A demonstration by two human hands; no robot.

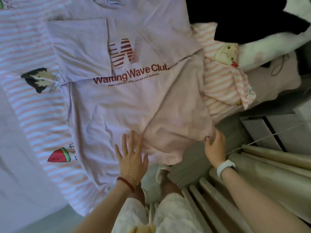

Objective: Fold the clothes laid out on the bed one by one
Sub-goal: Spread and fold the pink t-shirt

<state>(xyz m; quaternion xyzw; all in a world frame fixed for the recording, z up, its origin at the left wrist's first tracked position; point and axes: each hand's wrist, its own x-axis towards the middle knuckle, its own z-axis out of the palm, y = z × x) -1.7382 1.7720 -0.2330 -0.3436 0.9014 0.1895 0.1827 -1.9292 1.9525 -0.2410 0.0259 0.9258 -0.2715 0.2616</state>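
Bedding: pink-and-white striped cotton bed sheet [42, 118] printed with cartoon figures covers the mattress; it is the surface under everything named here.
Left hand: the left hand [131, 155] lies flat, fingers straight and spread, palm down on the lower part of the pale lilac cotton T-shirt [107, 111] with its dark red "Waiting Wave Club" print. A red bead bracelet [126, 181] and a thin chain sit on its wrist.
Right hand: the right hand [215, 147] curls its fingers round the lower corner of the T-shirt's folded-over side panel, pinching the cloth at the bed's edge (the thumb is hidden behind the fabric). A white wristband [224, 167] circles its wrist.
T-shirt: it lies spread face up on the sheet, one sleeve folded in over the chest beside the print, one side turned in across the body.
Right of the T-shirt: a striped pillow [223, 81] with a cartoon face; above that, a black-and-white plush heap [252, 22].
Left of the T-shirt: a watermelon-slice print [59, 155] and a dark-haired cartoon head print [39, 78] on the sheet.
Below the T-shirt: beige ribbed curtain folds [269, 174] beside the bed.
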